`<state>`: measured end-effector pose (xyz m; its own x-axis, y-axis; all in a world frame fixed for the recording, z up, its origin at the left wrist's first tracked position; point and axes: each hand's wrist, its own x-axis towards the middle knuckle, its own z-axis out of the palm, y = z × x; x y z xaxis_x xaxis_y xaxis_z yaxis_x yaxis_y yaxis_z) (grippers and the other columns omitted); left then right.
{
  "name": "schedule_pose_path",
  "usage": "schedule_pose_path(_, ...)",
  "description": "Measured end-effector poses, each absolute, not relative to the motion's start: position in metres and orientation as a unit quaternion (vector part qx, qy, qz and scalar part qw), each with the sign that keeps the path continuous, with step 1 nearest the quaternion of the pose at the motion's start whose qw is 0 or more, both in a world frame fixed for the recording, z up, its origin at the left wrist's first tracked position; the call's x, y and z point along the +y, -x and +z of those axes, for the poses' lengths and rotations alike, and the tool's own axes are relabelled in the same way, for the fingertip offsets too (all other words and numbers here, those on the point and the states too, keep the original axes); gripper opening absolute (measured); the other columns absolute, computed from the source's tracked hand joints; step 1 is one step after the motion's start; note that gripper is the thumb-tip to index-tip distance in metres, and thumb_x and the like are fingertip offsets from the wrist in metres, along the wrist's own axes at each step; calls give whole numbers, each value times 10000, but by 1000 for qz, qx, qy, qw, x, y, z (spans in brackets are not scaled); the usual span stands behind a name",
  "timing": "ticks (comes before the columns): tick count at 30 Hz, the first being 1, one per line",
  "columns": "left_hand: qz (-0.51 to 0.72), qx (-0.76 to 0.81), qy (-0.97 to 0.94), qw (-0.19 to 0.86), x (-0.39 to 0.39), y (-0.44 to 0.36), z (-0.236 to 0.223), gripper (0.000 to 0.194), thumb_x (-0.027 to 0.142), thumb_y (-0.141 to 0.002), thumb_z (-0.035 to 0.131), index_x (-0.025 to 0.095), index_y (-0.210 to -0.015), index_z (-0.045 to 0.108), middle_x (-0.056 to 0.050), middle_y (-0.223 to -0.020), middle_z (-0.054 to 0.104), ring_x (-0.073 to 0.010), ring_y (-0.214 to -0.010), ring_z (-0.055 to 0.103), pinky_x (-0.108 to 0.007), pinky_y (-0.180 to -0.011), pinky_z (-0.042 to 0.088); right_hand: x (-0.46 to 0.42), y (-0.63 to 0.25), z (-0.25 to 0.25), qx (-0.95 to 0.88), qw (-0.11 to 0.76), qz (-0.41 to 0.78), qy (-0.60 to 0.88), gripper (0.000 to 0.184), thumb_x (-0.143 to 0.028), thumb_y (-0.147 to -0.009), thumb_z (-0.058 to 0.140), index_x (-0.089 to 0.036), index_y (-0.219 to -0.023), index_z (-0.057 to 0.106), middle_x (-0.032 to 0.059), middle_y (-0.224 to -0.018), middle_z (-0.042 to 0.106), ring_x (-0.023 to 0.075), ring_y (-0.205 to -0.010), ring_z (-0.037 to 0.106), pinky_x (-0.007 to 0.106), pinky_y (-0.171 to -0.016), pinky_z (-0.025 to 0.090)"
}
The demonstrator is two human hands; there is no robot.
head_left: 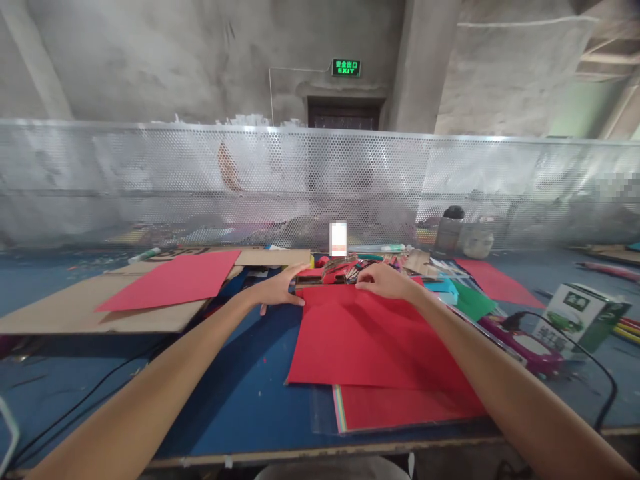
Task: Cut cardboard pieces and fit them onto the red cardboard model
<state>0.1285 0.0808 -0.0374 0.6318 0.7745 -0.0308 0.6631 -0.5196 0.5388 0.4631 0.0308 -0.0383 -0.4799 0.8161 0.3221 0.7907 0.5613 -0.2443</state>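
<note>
A sheet of red paper point(370, 340) lies in front of me, partly over a stack of coloured paper point(400, 407) in a clear sleeve. At its far right edge my right hand point(387, 281) has bent fingers closed on the paper. My left hand point(277, 288) is by the far left corner, thumb and fingers apart, thumb tip near the paper's edge. Between the hands, just beyond the sheet, sits a red and brown object point(315, 279) whose kind I cannot make out. The right fingertips are partly hidden.
Cardboard point(165, 317) with another red sheet point(175, 283) lies left. At right are a green sheet point(470, 301), a purple device point(537, 353) with a cable, a white-green carton point(567, 317) and a bottle point(450, 230). A perforated metal screen point(250, 180) stands behind the blue table point(240, 393).
</note>
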Motion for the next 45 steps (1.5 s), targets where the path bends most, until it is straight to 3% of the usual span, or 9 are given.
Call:
schedule_pose_path(5, 134, 381, -881, 245, 79, -129, -41, 1173, 522, -723, 798, 371, -1645, 89, -147, -1711, 111, -509, -1214, 586, -423, -617, 637, 34, -465, -40, -863, 192, 35, 467, 288, -311, -925, 544, -188, -743, 731, 31, -728, 689, 170, -668, 584, 283, -640, 364)
schedule_pose_path(11, 186, 305, -910, 211, 79, -133, -42, 989, 499, -760, 778, 277, -1601, 308, -150, -1620, 354, -436, -1415, 421, -502, -1021, 535, 33, -470, -32, -872, 197, 81, 441, 303, -320, -949, 513, -183, -742, 686, 21, -732, 645, 157, -671, 542, 285, -661, 379)
schedule_pose_path(15, 177, 383, -859, 291, 82, -129, -42, 1020, 586, -750, 768, 308, -1599, 278, -182, -1539, 462, -391, -1077, 682, -465, -761, 635, 23, -489, -19, -864, 222, 186, 413, 353, -473, -971, 515, -189, -817, 657, 36, -848, 646, 166, -745, 551, 284, -693, 422)
schedule_pose_path(18, 180, 422, -822, 336, 86, -121, -43, 1066, 586, -734, 781, 314, -1608, 234, -208, -1546, 446, -344, -886, 730, -406, -586, 631, 16, -506, -16, -804, 311, 302, 408, 419, -609, -917, 563, -195, -877, 612, 55, -913, 652, 183, -804, 591, 295, -730, 475)
schedule_pose_path(22, 189, 431, -801, 370, 93, -115, -45, 1055, 562, -761, 759, 273, -1610, 205, -219, -1497, 503, -333, -865, 735, -389, -568, 627, 13, -514, -19, -706, 453, 385, 384, 460, -643, -770, 706, -222, -884, 559, 42, -875, 649, 184, -766, 606, 312, -732, 506)
schedule_pose_path(25, 180, 436, -802, 367, 96, -116, -47, 1070, 581, -744, 759, 268, -1606, 207, -225, -1483, 518, -348, -861, 734, -399, -566, 624, 15, -510, -18, -698, 461, 398, 377, 408, -579, -753, 741, -230, -824, 541, 6, -734, 587, 156, -639, 534, 296, -644, 474)
schedule_pose_path(30, 163, 437, -806, 364, 98, -117, -46, 1056, 621, -747, 735, 279, -1596, 210, -235, -1504, 498, -358, -826, 740, -409, -560, 617, 25, -505, -18, -757, 404, 329, 393, 349, -565, -811, 620, -222, -823, 556, 11, -697, 552, 166, -617, 500, 306, -606, 439)
schedule_pose_path(35, 164, 438, -802, 372, 96, -117, -44, 1048, 612, -749, 736, 271, -1592, 217, -228, -1481, 531, -355, -850, 735, -394, -559, 617, 39, -506, -25, -827, 321, 125, 444, 196, -383, -862, 478, -217, -774, 531, 40, -797, 594, 207, -764, 541, 343, -735, 461)
schedule_pose_path(45, 159, 445, -803, 363, 94, -116, -44, 1032, 642, -751, 732, 254, -1574, 246, -226, -1464, 545, -355, -833, 742, -359, -513, 607, 48, -519, -23, -799, 308, -9, 516, 172, -130, -748, 361, -215, -684, 497, 45, -789, 646, 215, -792, 589, 314, -730, 413)
